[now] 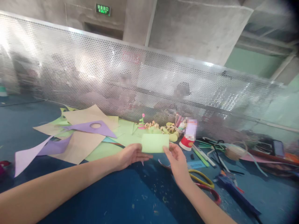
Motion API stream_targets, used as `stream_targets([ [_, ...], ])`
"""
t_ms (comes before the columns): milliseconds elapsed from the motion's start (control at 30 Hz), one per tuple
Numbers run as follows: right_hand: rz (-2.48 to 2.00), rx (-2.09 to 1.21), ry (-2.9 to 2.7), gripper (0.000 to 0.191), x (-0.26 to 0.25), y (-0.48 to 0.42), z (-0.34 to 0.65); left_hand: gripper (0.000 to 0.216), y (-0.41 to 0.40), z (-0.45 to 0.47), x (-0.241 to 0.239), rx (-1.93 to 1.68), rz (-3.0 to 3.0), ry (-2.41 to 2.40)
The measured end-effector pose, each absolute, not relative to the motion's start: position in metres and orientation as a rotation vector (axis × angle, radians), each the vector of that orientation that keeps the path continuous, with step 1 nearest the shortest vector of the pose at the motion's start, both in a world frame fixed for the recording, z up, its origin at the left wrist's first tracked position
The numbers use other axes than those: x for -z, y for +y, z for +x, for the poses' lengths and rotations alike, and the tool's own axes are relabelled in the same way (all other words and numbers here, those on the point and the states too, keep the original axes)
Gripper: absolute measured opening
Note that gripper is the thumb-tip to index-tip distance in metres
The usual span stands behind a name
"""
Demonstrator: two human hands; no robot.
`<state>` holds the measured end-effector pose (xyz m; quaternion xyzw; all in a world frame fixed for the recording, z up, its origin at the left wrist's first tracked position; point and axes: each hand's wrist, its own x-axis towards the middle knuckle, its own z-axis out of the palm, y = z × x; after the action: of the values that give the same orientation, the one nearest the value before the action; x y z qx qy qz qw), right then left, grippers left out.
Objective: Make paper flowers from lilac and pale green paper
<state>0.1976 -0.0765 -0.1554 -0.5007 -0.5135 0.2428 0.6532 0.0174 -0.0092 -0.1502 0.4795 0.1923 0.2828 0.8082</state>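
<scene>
A small light green sheet of paper (155, 143) is held up in front of me, over the blue tabletop. My right hand (178, 163) pinches its lower right corner, with the thumb on the near face and the fingers curled behind. At the left edge, my left hand (132, 155) grips the same paper; its thumb tip goes out of sight behind the sheet and its fingers stretch along below the bottom edge. Behind the paper lie curled yellow-green paper pieces (154, 129) and a small green paper spiral with a pink top (142, 121).
Purple paper with a round hole (93, 127), tan sheets (80, 146) and green sheets lie to the left. A red-and-white cup (187, 143), markers (204, 157), scissors with yellow handles (202, 179) and a dark blue tool (238, 193) are right. A perforated metal screen (98, 74) stands behind.
</scene>
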Motion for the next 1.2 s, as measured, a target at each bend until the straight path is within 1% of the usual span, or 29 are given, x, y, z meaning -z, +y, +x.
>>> stream_targets([
  [167,-1.185,-0.558,-1.117,0.023,0.158,-0.075,0.200,0.047,-0.010,0.016,0.150,-0.612,1.012,0.333],
  [267,-1.187,-0.554,-1.128,0.022,0.161,-0.075,0.200,0.045,-0.011,0.017,0.154,-0.674,1.104,0.362],
  [333,-1.150,-0.567,-1.102,0.026,0.162,-0.074,0.200,0.044,-0.011,0.018,0.158,-0.698,1.158,0.372],
  [433,-1.096,-0.611,-1.055,0.040,0.164,-0.073,0.199,0.039,-0.009,0.019,0.162,-0.702,1.184,0.374],
  [467,-1.095,-0.631,-1.053,0.041,0.164,-0.072,0.199,0.038,-0.009,0.020,0.163,-0.698,1.193,0.377],
  [600,-1.174,-0.650,-1.097,0.027,0.165,-0.072,0.203,0.036,-0.008,0.021,0.163,-0.688,1.221,0.394],
  [700,-1.239,-0.588,-1.152,0.022,0.165,-0.072,0.205,0.035,-0.009,0.021,0.163,-0.683,1.221,0.396],
  [1200,-1.277,-0.534,-1.208,0.022,0.161,-0.077,0.201,0.035,-0.008,0.020,0.163,-0.700,1.209,0.419],
])
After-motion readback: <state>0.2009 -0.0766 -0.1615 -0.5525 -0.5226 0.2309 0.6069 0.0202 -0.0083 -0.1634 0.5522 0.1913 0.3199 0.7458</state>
